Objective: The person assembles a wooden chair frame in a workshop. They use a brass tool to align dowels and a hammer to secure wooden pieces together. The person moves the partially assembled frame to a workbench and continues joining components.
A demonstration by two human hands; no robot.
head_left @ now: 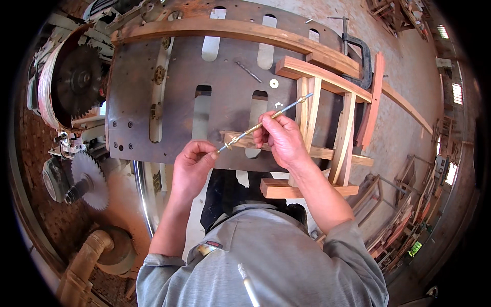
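Note:
A long thin metal rod, silvery toward its ends and brass-coloured in the middle, slants up to the right over the near edge of the machine table. Small brass-coloured nut-like pieces sit on it, one of them a winged piece near the lower end. My left hand pinches the lower left tip between thumb and fingers. Around the rod's middle my right hand is closed, thumb on top. Just right of that hand stands a wooden frame of joined bars, partly hidden by my right forearm.
The slotted steel table carries a long curved wooden rail, a black C-clamp, a drill bit and a washer. Toothed circular saw blades stand at the left, another blade below. Wooden frames lie right.

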